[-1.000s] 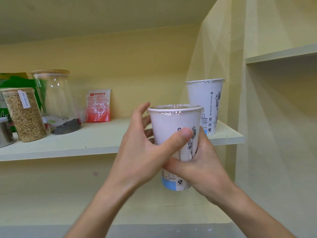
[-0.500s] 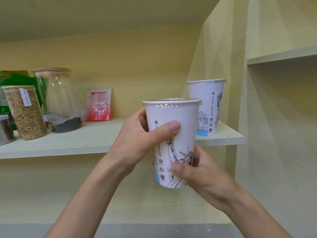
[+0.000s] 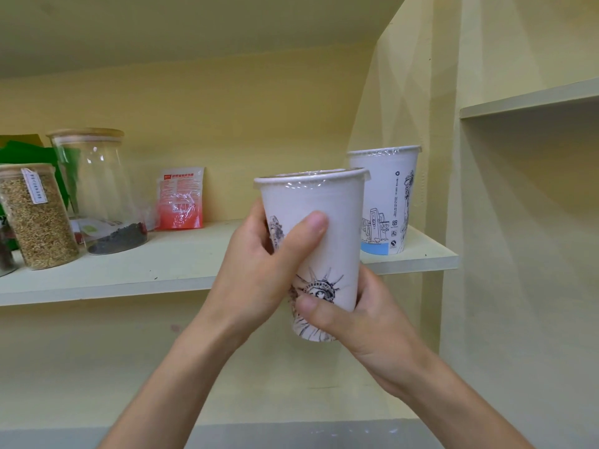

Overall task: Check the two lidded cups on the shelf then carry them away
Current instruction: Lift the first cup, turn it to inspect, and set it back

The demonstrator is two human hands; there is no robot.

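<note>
Held cup (image 3: 319,222): off the shelf (image 3: 181,264), upright, sealed with a film lid; my left hand (image 3: 259,270) wrapped its side, my right hand (image 3: 366,322) cupped its base.
Second cup (image 3: 387,202): stood lidded on the shelf's right end, untouched.
Doing it well: I judged it best to turn it slowly and level, with no squeezing.
Writing: statue line art and small icons, text unreadable; red packet (image 3: 180,199) print too blurred.

A single head-worn wide-angle view faces forward, roughly level with the shelf (image 3: 181,270), close to the hands (image 3: 259,273) at centre frame; side wall at right, floor strip below.
</note>
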